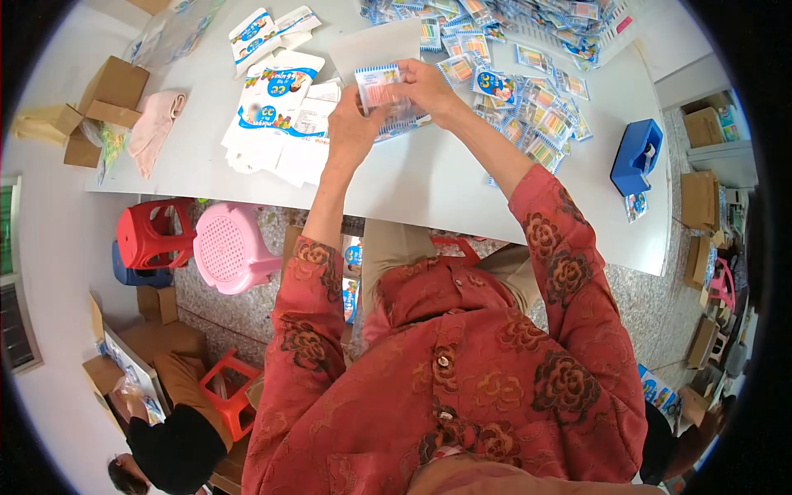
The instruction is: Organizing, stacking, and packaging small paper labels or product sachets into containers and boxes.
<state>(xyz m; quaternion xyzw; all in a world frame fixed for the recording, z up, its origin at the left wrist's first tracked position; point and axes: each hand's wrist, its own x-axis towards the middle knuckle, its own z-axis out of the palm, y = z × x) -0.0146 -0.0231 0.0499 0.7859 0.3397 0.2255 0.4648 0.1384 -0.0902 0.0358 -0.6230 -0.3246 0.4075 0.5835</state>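
Both my hands hold a clear packet (381, 89) with blue striped edges and rows of coloured sticks inside. My left hand (353, 128) is closed on its lower left side. My right hand (425, 89) grips its right side, fingers bent over the edge. Right behind the packet stands a pale carton flap (375, 48); my hands and the packet hide most of whatever is below it. To the left lies a stack of flat white-and-blue printed cartons (276, 95). Many similar packets (536, 115) are spread in a loose pile to my right.
A white plastic basket (615, 37) heaped with packets stands at the far right. Near the right edge sits a blue tape dispenser (635, 157). A pink cloth (157, 128) lies at the left. Pink (231, 247) and red stools (155, 235) stand below the table; another person (177, 445) works at lower left.
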